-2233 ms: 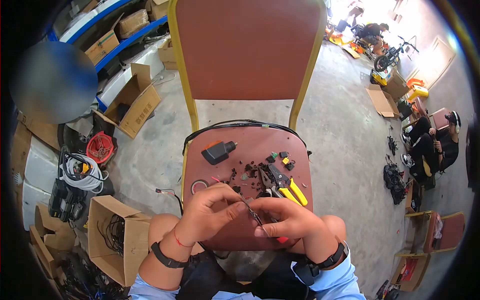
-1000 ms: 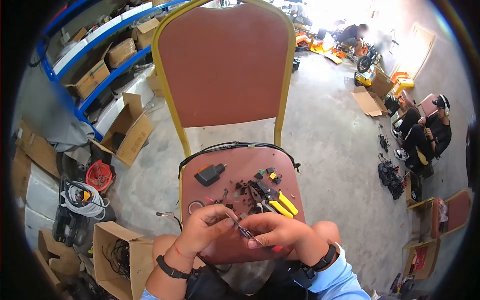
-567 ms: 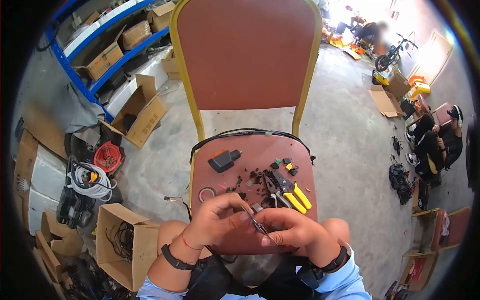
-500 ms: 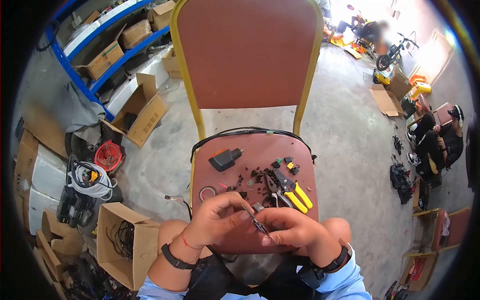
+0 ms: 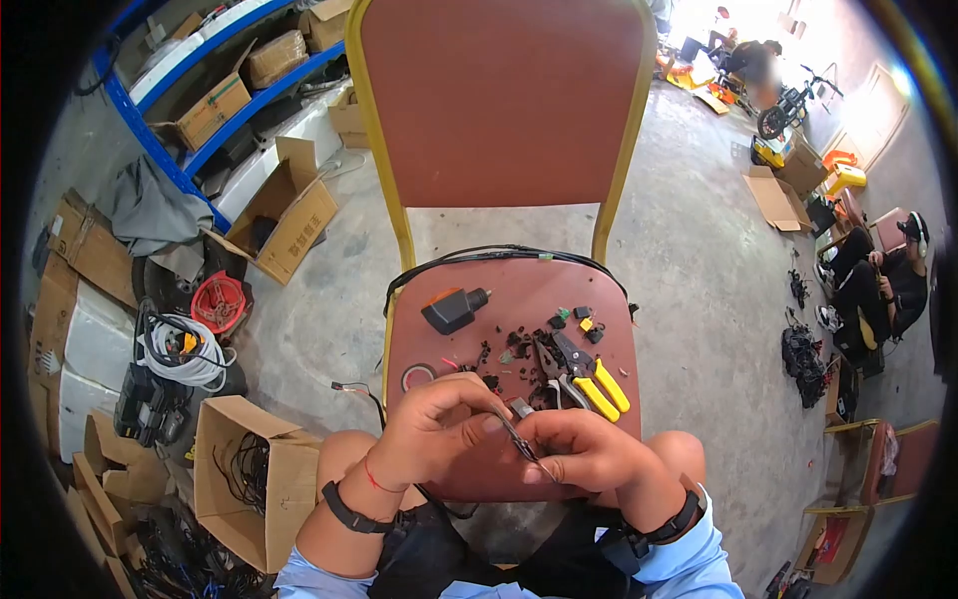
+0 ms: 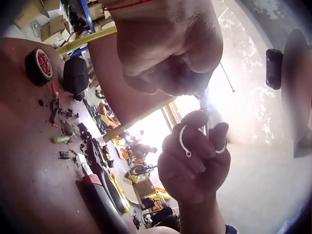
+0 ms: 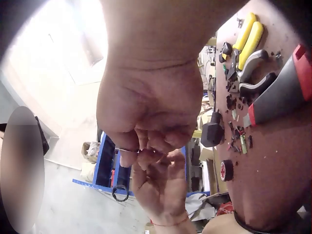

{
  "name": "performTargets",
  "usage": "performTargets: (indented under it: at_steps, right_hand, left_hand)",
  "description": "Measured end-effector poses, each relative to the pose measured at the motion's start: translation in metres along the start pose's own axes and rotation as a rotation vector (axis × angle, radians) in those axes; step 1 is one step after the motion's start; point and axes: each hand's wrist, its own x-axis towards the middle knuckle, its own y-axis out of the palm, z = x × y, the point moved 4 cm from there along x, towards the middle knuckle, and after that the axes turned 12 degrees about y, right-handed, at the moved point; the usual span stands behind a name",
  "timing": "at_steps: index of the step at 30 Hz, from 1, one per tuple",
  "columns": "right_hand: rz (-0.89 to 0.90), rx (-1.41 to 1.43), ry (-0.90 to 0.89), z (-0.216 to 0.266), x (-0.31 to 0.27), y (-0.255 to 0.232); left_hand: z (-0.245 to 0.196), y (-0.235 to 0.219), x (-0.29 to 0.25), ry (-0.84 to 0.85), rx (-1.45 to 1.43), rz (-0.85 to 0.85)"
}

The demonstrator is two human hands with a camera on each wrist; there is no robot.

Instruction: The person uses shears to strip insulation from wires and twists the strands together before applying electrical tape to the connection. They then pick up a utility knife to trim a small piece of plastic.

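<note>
Over the front of the red chair seat [image 5: 449, 487], both hands meet at a thin dark strip [image 5: 517, 437] with a slight glint. The left hand [image 5: 434, 429] pinches its upper end between thumb and fingers. Its lower end is pinched by the right hand [image 5: 589, 454], thumb underneath. Fingers cover much of the strip, and I cannot tell what it is. A thin pale curved wire [image 6: 183, 141] with a small ring at its end shows against the right fingers in the left wrist view. Beyond the hands lie yellow-handled wire strippers [image 5: 594, 384] and a red-and-grey utility knife [image 7: 280, 95].
Black scraps [image 5: 514, 344], a roll of tape [image 5: 418, 377] and a black-and-orange lamp-like piece [image 5: 454, 311] lie on the seat. Black cable [image 5: 499, 252] runs along its back edge. A cardboard box [image 5: 225, 499] stands at left. A person [image 5: 888, 285] sits at far right.
The head view has shifted back and forth. Both hands stay together on the thin strip, with small finger shifts. A red bit beside the right hand earlier is now out of sight.
</note>
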Motion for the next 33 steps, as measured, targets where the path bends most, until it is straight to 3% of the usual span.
performTargets:
  at_steps: [6, 19, 33]
  right_hand:
    - [0.081, 0.113, 0.027, 0.0047, -0.0012, 0.0034]
    - [0.153, 0.201, 0.067, 0.0044, -0.0015, 0.0031]
    - [0.116, 0.185, 0.093, 0.0037, -0.0028, 0.0015]
  left_hand:
    - [0.0034, 0.0007, -0.0013, 0.004, -0.050, 0.006]
    - [0.0040, 0.0032, -0.0025, -0.182, -0.216, -0.021]
    - [0.0074, 0.0054, -0.0057, -0.268, -0.310, -0.108]
